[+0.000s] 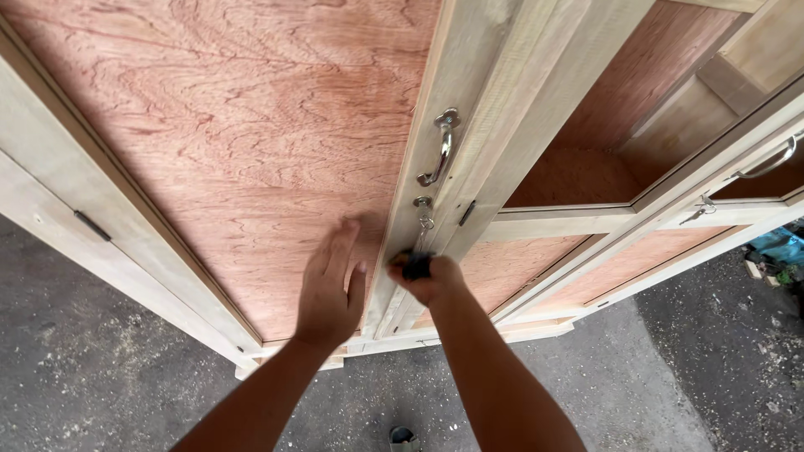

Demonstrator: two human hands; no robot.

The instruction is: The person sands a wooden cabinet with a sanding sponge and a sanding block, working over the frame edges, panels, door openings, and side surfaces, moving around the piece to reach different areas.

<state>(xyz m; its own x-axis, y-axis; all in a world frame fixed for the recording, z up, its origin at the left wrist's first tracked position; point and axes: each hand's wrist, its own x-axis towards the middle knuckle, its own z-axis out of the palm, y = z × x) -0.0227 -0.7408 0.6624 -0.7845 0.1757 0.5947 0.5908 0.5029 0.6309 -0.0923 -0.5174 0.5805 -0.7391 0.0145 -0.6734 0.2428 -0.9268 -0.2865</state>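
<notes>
A tall unfinished wooden cabinet stands before me, its left door (243, 151) a reddish plywood panel in a pale frame. My left hand (329, 289) lies flat on that panel near its lower right corner, fingers together and pointing up. My right hand (425, 276) is closed around a small dark object (416, 265) at the door's edge; a thin metal shaft rises from it to a small metal lock fitting (424, 203). Above the lock, a curved metal pull handle (441, 149) is fixed to the door stile.
To the right the cabinet has an open compartment (586, 176), another metal handle (770, 163) and a key hanging in a lock (699, 209). A dark hinge (92, 226) sits on the left frame. Grey concrete floor (100, 377) lies below, with a blue object (779, 247) at right.
</notes>
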